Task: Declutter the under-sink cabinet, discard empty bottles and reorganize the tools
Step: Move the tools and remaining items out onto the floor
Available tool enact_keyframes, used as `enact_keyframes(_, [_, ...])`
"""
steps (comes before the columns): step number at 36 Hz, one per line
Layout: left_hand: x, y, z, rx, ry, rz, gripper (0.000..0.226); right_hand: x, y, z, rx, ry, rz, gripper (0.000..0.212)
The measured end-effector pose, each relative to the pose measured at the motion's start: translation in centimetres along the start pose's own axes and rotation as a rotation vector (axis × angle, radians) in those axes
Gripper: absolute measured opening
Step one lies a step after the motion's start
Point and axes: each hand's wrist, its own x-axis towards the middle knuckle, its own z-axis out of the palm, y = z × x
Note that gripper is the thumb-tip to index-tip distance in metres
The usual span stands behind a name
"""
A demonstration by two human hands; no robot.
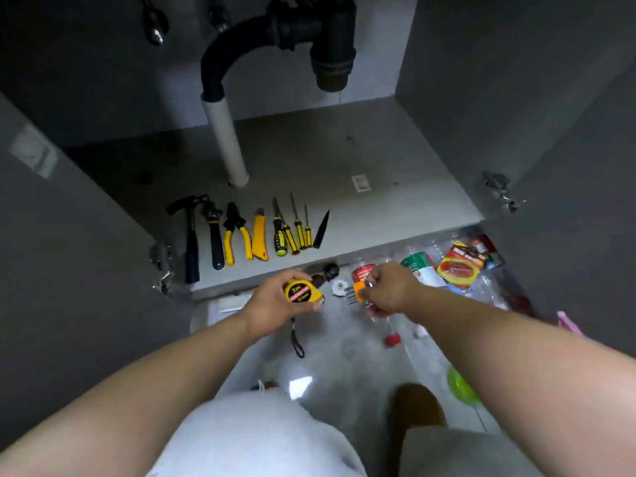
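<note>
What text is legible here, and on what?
"2m": face of the yellow tape measure in the left hand.
Red band and small print below it: blurred.
Labels on red can, green-white bottle, red-yellow packet: too blurred to read.
Orange hex-key holder in the right hand: no text seen.

the cabinet floor [344, 156] lies open across the centre and right of the frame, behind and to the right of the row of tools [247, 232] lined up along its front left edge. a white pipe [225, 142] stands on it at centre left, and the black trap [332, 46] hangs at top centre. the left door [69, 253] and right door [568, 235] flank the opening. bottles and wrappers [447, 266] crowd the tiles at right.
</note>
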Motion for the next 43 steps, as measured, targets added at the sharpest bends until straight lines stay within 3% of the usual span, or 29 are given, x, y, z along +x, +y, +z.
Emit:
enact_keyframes(3, [-1.9, 0.6, -0.1, -0.066, -0.022, -0.051, 0.049, -0.7, 1.3, 2.9, 0.175, 0.072, 0.093, 0.01])
enact_keyframes(7, [-3.6, 0.5, -0.4, -0.114, -0.043, -0.135, 0.049, -1.0, 2.4, 6.3, 0.684, 0.01, 0.255, 0.014])
enact_keyframes(12, [-4.4, -0.9, -0.8, -0.167, 0.022, -0.267, 0.053, -0.8, 3.0, 9.1, 0.973, -0.079, 0.34, 0.009])
enact_keyframes(17, [-2.5, -4.8, 0.0, -0.204, 0.103, -0.368, 0.039, 1.5, 4.8, 10.2, 0.99, -0.2, 0.419, 0.023])
enact_keyframes(20, [-0.4, -7.3, 1.2, -0.231, 0.138, -0.426, 0.035, 3.5, 6.6, 11.0, 0.956, -0.142, 0.378, 0.03])
enact_keyframes(24, [2.3, -9.9, 3.1, -0.293, 0.159, -0.501, 0.028, 5.4, 9.0, 12.0, 0.885, 0.02, 0.441, 0.017])
enact_keyframes(31, [4.8, -12.2, 5.5, -0.387, 0.222, -0.551, 0.029, 8.0, 9.0, 13.6, 1.031, 0.004, 0.509, 0.016])
enact_keyframes(36, [3.8, -12.2, 5.7, -0.298, 0.213, -0.431, 0.036, 7.8, 8.6, 14.3, 1.117, 0.058, 0.482, 0.008])
enact_keyframes(43, [2.1, -10.8, 4.7, -0.043, 0.128, -0.26, 0.04, 6.4, 5.9, 13.3, 1.068, 0.176, 0.459, 0.019])
